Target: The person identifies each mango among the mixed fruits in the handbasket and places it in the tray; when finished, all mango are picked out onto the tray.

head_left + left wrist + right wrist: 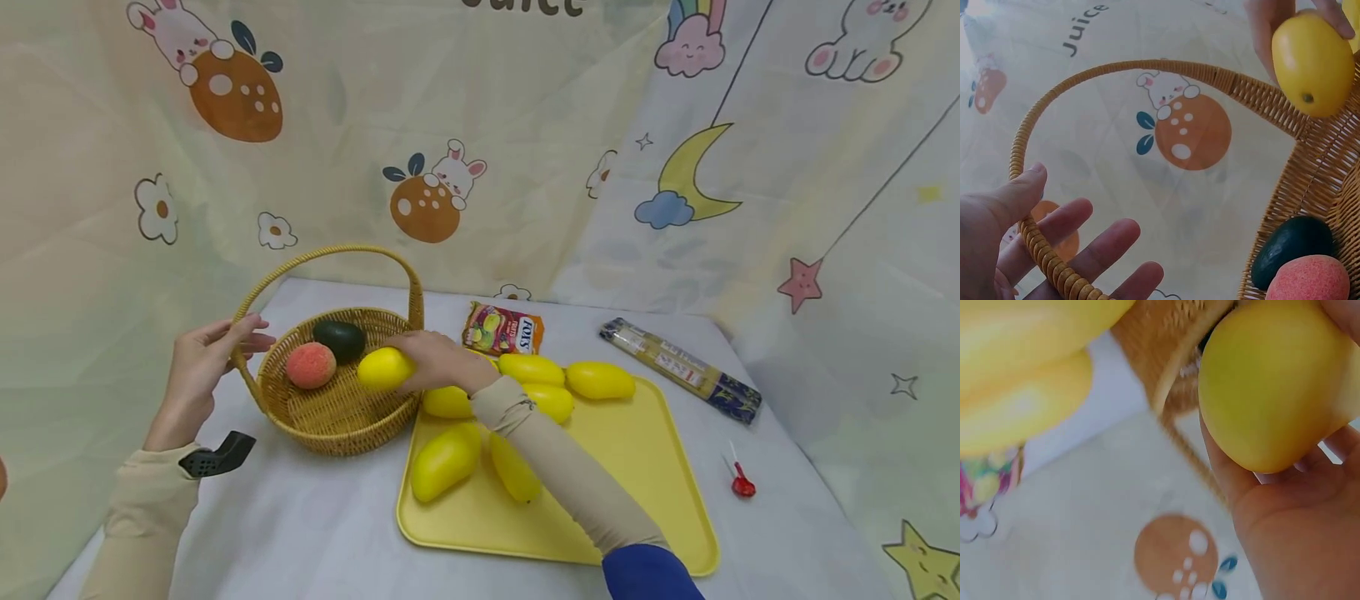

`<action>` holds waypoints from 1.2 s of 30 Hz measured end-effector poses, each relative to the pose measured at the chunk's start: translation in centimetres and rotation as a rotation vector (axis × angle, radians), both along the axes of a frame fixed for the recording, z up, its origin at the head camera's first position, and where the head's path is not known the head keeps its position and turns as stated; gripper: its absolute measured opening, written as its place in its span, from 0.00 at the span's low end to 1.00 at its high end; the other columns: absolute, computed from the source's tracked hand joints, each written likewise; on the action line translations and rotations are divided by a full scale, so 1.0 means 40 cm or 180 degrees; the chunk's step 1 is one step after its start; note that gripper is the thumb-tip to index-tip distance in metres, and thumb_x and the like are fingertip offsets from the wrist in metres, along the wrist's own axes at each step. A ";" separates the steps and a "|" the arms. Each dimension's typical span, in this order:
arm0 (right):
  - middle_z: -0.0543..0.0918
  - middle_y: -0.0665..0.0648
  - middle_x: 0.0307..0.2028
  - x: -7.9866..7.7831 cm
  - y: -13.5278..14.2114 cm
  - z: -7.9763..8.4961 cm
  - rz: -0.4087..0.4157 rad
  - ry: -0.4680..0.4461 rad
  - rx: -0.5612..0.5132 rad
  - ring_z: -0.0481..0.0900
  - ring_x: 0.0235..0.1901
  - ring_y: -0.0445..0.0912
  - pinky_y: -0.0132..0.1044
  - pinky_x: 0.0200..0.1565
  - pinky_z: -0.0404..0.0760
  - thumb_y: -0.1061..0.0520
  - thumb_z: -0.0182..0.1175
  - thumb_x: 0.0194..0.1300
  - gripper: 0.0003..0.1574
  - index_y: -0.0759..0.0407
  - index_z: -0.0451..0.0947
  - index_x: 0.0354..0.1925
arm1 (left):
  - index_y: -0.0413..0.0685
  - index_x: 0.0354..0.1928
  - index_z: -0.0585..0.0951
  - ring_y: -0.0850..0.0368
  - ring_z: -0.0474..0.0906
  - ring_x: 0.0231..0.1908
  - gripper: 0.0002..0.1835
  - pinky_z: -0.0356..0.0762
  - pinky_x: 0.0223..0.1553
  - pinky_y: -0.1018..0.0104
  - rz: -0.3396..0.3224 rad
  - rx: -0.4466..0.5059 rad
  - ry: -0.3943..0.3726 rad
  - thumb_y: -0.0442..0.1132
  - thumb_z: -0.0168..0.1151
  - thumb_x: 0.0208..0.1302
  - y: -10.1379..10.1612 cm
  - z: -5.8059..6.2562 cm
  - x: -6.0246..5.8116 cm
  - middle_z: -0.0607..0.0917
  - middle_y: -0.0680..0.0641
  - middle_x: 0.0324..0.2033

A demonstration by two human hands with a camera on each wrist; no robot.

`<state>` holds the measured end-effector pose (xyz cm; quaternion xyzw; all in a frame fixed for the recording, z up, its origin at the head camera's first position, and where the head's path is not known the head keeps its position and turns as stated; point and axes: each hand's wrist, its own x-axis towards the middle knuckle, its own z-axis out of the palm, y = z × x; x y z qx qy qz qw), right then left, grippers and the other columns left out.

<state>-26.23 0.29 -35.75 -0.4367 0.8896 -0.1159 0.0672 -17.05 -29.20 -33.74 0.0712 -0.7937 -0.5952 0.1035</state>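
In the head view a yellow mango [384, 368] is gripped by the right hand [437, 360] over the right side of a wicker basket [337, 440]. The right wrist view shows fingers wrapped about the mango [1266, 387]. Beside the basket's handle [322, 252] is the left hand [197, 371]; in the left wrist view the handle passes between its thumb and loosely spread fingers [1107, 240]. A pink peach [311, 366] and a dark green avocado [340, 340] lie inside the basket.
Several more mangoes [446, 462] lie on a yellow tray [630, 483], partly hidden by the right forearm. Behind it is a candy bag [502, 330]. A long noodle-like packet [678, 367] and a red lollipop [742, 485] lie to the right.
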 end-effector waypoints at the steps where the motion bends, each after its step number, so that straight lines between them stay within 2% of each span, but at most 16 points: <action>1: 0.76 0.53 0.59 0.002 0.021 0.008 -0.0027 -0.0011 -0.0033 0.75 0.54 0.47 0.40 0.56 0.74 0.47 0.71 0.55 0.43 0.53 0.67 0.66 | 0.56 0.44 0.81 0.74 0.81 0.33 0.14 0.73 0.36 0.79 -0.0001 0.0005 -0.0005 0.55 0.57 0.67 -0.001 0.000 0.000 0.86 0.67 0.26; 8: 0.77 0.55 0.57 0.016 0.176 0.046 -0.0308 -0.0072 -0.0235 0.75 0.52 0.49 0.43 0.56 0.73 0.51 0.71 0.56 0.40 0.55 0.68 0.64 | 0.58 0.41 0.83 0.73 0.82 0.32 0.11 0.73 0.34 0.79 -0.0027 0.0165 0.0048 0.54 0.59 0.66 -0.008 0.004 0.000 0.87 0.64 0.25; 12: 0.75 0.56 0.60 0.030 0.270 0.045 -0.0510 -0.0069 -0.0176 0.73 0.56 0.51 0.46 0.58 0.73 0.53 0.70 0.57 0.40 0.56 0.67 0.65 | 0.61 0.41 0.84 0.73 0.81 0.33 0.12 0.74 0.35 0.78 0.0024 0.0058 0.0023 0.56 0.58 0.65 -0.005 0.005 -0.001 0.86 0.67 0.25; 16: 0.75 0.58 0.60 0.051 0.357 0.035 -0.0696 -0.0028 -0.0103 0.73 0.57 0.54 0.50 0.59 0.71 0.53 0.70 0.57 0.41 0.57 0.66 0.65 | 0.60 0.41 0.84 0.73 0.81 0.33 0.12 0.74 0.35 0.78 -0.0019 0.0056 0.0025 0.55 0.58 0.66 -0.005 0.006 -0.002 0.86 0.66 0.25; 24: 0.78 0.60 0.54 0.096 0.498 0.010 -0.0958 -0.0051 -0.0203 0.76 0.50 0.54 0.51 0.54 0.75 0.56 0.71 0.55 0.40 0.60 0.68 0.63 | 0.59 0.41 0.83 0.73 0.80 0.33 0.11 0.73 0.35 0.79 -0.0084 0.0142 0.0019 0.54 0.58 0.66 -0.008 0.005 -0.002 0.86 0.65 0.25; 31: 0.79 0.61 0.53 0.130 0.589 -0.016 -0.1015 0.0082 -0.0300 0.76 0.48 0.53 0.52 0.52 0.74 0.58 0.72 0.52 0.39 0.62 0.70 0.61 | 0.59 0.42 0.83 0.73 0.81 0.33 0.12 0.73 0.35 0.79 -0.0082 0.0113 0.0013 0.54 0.58 0.66 -0.007 0.003 0.001 0.86 0.65 0.25; 36: 0.78 0.64 0.54 0.150 0.647 -0.037 -0.1207 0.0070 -0.0230 0.76 0.50 0.57 0.55 0.52 0.74 0.58 0.73 0.51 0.41 0.63 0.69 0.62 | 0.61 0.43 0.83 0.73 0.80 0.35 0.15 0.74 0.37 0.78 -0.0032 -0.0018 -0.0020 0.59 0.57 0.65 -0.003 0.001 0.002 0.85 0.68 0.25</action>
